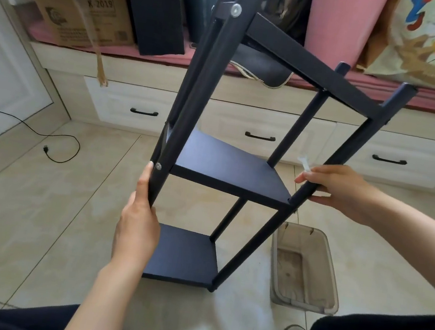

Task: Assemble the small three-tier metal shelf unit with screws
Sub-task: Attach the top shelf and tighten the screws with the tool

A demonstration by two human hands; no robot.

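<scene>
Shelf unit: dark navy three-tier metal shelf unit (234,167) with four round posts, tilted, its top leaning away towards 12 o'clock and its foot on the beige tiled floor (40,211) at the centre of the view.
Tiers: the bottom flat panel (186,257) sits low at 6 o'clock, the middle panel (227,163) at the centre, the top panel (313,64) up towards 1 o'clock.
Screws: one silver round-headed screw (235,10) shows on the near left post at 12 o'clock; a second silver screw (158,166) sits on the same post level with the middle panel.
Left hand: the left hand (136,223) wraps the lower part of the near left post at 7 o'clock, thumb lying up along the post and ending just beside the second screw.
Right hand: the right hand (342,189) grips the near right post at 3 o'clock, fingers over it and thumb under; a small white plastic piece (304,163) sticks up from its fingertips.
Bin: a clear rectangular plastic bin (305,269) stands on the floor at 5 o'clock, just beside the shelf's foot.
Beyond: a white drawer bench with black handles (260,136) runs across the view behind the shelf, carrying a brown cardboard box (86,20) at 10 o'clock and a pink cushion (340,23) at 1 o'clock.
Cable: a black cable (57,145) trails on the floor at 9 o'clock.
</scene>
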